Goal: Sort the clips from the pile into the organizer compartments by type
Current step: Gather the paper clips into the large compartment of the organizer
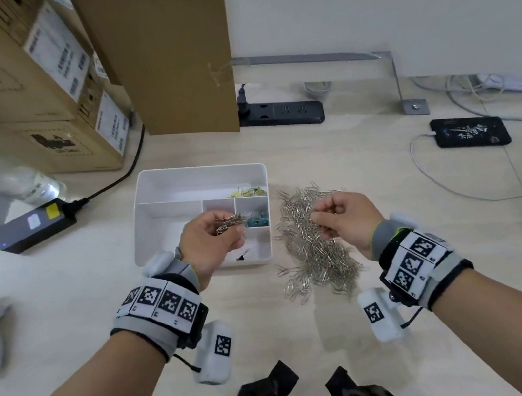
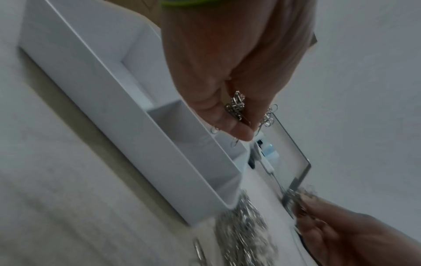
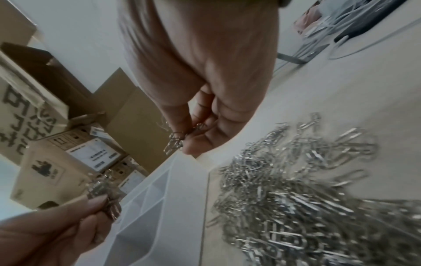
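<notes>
A: Head view first. The left hand (image 1: 212,240) has its fingers curled round a small bunch (image 1: 230,222) of silver clips, held in the air above the organizer (image 1: 147,185). From those fingertips the bunch sticks out toward 2 o'clock, its long axis lying roughly along that line.

B: And the right hand (image 1: 342,218)?

A: It pinches a few clips (image 3: 174,143) between thumb and forefinger; the right wrist view shows them hanging below the fingertips, long axis pointing down. That hand sits over the pile (image 1: 315,244), which spreads on the table from about 12 to 6 o'clock under it.

B: Which relation matters for the coming move?

A: I judge it is the left bunch against the compartments. Directly past the fingers at 2 o'clock lies the cell with teal clips (image 1: 258,220); farther at 1 o'clock, the yellow clips (image 1: 248,192); at 6 o'clock, near the wrist, a cell with one black clip (image 1: 242,256). The big bare cell lies at 9 o'clock from the fingers.

B: So the left hand is nearer the organizer?

A: Clearly. The right is just beside its right wall, not over it. Which cell takes silver clips I cannot tell; none shows any.
</notes>
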Motion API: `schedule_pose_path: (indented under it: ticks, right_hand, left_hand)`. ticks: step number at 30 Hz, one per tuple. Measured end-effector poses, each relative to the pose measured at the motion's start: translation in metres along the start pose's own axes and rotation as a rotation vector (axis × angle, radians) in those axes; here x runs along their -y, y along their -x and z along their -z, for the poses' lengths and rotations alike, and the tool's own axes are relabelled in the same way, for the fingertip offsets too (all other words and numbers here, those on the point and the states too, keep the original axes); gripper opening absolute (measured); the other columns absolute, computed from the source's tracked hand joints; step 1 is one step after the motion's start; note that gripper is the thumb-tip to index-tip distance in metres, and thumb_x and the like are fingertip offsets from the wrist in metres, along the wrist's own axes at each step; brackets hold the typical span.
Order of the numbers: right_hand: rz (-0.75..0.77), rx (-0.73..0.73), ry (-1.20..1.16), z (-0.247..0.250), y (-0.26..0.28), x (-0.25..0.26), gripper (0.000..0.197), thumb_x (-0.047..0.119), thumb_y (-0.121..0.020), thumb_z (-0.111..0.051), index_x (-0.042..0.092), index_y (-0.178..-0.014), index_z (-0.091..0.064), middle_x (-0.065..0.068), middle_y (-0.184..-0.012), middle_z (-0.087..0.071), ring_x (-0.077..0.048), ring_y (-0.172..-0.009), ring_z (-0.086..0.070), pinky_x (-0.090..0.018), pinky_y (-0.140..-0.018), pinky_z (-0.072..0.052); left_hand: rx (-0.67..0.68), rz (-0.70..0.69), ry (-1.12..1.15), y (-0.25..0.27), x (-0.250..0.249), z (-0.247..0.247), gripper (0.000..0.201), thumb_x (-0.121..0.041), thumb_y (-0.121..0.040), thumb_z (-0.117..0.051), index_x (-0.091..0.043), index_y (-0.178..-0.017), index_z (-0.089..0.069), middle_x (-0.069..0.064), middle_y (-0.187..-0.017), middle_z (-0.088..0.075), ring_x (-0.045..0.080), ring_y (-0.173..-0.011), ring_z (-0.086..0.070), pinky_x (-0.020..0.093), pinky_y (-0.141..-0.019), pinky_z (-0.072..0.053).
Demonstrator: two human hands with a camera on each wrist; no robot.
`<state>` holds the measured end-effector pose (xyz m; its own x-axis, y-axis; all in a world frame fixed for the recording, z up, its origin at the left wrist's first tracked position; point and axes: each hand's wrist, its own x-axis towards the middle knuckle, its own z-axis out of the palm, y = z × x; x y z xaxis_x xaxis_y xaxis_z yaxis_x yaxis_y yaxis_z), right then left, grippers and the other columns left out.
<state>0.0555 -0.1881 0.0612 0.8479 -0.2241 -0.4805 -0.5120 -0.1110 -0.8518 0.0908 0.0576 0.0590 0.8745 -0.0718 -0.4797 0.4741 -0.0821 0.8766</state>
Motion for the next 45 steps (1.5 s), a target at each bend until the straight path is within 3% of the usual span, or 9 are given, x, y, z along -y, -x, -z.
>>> schedule_pose_path:
  ticks: [8, 15, 19, 23, 27, 30, 35, 41, 45]
  right_hand:
    - [0.075, 0.099, -0.019, -0.055, 0.005, 0.034, 0.014, -0.003, -0.081, -0.069, 0.01, -0.078, -0.066, -0.006, -0.066, -0.062, -0.012, -0.051, -0.059, -0.024, -0.05, -0.055]
    - [0.091, 0.2, 0.002, -0.114, 0.003, 0.05, 0.009, -0.005, -0.081, -0.069, 0.004, -0.081, -0.065, -0.007, -0.063, -0.059, -0.014, -0.05, -0.058, -0.027, -0.053, -0.057]
    - [0.091, 0.24, 0.069, -0.143, 0.0, 0.054, 0.013, -0.002, -0.082, -0.069, 0.009, -0.076, -0.065, -0.006, -0.063, -0.059, -0.015, -0.053, -0.057, -0.028, -0.056, -0.059]
    - [0.083, 0.249, 0.174, -0.172, -0.008, 0.054, 0.018, 0.002, -0.083, -0.069, 0.014, -0.072, -0.062, -0.004, -0.064, -0.059, -0.016, -0.054, -0.057, -0.033, -0.059, -0.058]
    - [0.163, 0.225, 0.337, -0.195, -0.013, 0.058, 0.016, 0.002, -0.082, -0.067, 0.014, -0.073, -0.063, -0.003, -0.069, -0.06, -0.019, -0.063, -0.059, -0.033, -0.061, -0.059]
    - [0.267, 0.22, 0.611, -0.208, -0.013, 0.059, 0.011, 0.014, -0.082, -0.066, 0.025, -0.084, -0.063, 0.005, -0.083, -0.066, -0.018, -0.08, -0.062, -0.031, -0.081, -0.054]
    - [0.265, 0.29, 0.77, -0.213, -0.009, 0.055, 0.02, 0.019, -0.088, -0.063, 0.024, -0.107, -0.065, 0.004, -0.107, -0.065, -0.017, -0.095, -0.06, -0.026, -0.087, -0.049]
    - [0.286, 0.188, 0.602, -0.185, -0.005, 0.056, 0.011, 0.017, -0.089, -0.062, 0.022, -0.097, -0.067, 0.002, -0.097, -0.068, -0.016, -0.091, -0.063, -0.034, -0.093, -0.051]
    - [0.286, 0.076, 0.592, -0.147, 0.003, 0.05, 0.007, 0.02, -0.088, -0.064, 0.026, -0.09, -0.066, 0.011, -0.085, -0.063, -0.008, -0.077, -0.058, -0.021, -0.079, -0.047]
  left_hand:
    - [-0.269, 0.001, -0.303, -0.032, 0.007, 0.075, 0.014, 0.0, -0.086, -0.07, -0.013, -0.085, -0.065, 0.01, -0.084, -0.071, 0.017, -0.062, -0.068, 0.016, -0.053, -0.055]
    - [-0.027, 0.017, -1.07, -0.046, 0.018, 0.092, 0.017, -0.033, -0.086, -0.071, -0.027, -0.1, -0.063, -0.001, -0.098, -0.072, 0.021, -0.083, -0.068, 0.035, -0.078, -0.058]
    - [-0.005, -0.072, -1.021, -0.039, 0.024, 0.102, 0.032, -0.025, -0.088, -0.066, -0.028, -0.12, -0.063, -0.003, -0.111, -0.069, 0.02, -0.091, -0.067, 0.034, -0.083, -0.056]
    - [-0.069, -0.169, -0.857, -0.026, 0.028, 0.118, 0.025, -0.024, -0.089, -0.068, -0.025, -0.114, -0.068, -0.007, -0.109, -0.07, 0.013, -0.094, -0.065, 0.028, -0.087, -0.051]
    - [-0.226, -0.269, -0.737, -0.017, 0.025, 0.128, 0.013, -0.011, -0.09, -0.066, -0.017, -0.101, -0.071, -0.005, -0.093, -0.068, 0.006, -0.076, -0.059, 0.011, -0.068, -0.04]
    - [-0.362, -0.332, -0.699, -0.015, 0.029, 0.138, 0.012, -0.01, -0.089, -0.067, -0.013, -0.1, -0.07, 0.002, -0.095, -0.064, 0.012, -0.077, -0.055, 0.019, -0.07, -0.038]
    - [-0.413, -0.255, -0.646, -0.015, 0.038, 0.142, 0.028, -0.019, -0.09, -0.067, -0.012, -0.117, -0.064, 0.005, -0.106, -0.061, 0.016, -0.085, -0.057, 0.026, -0.074, -0.041]
    - [-0.308, -0.085, -0.548, -0.024, 0.044, 0.14, 0.037, -0.017, -0.094, -0.059, -0.013, -0.131, -0.053, 0.009, -0.12, -0.065, 0.021, -0.086, -0.063, 0.03, -0.074, -0.046]
    - [-0.392, -0.339, -0.649, -0.019, 0.036, 0.128, 0.044, -0.012, -0.087, -0.068, -0.008, -0.129, -0.056, 0.015, -0.119, -0.062, 0.032, -0.1, -0.061, 0.041, -0.083, -0.05]
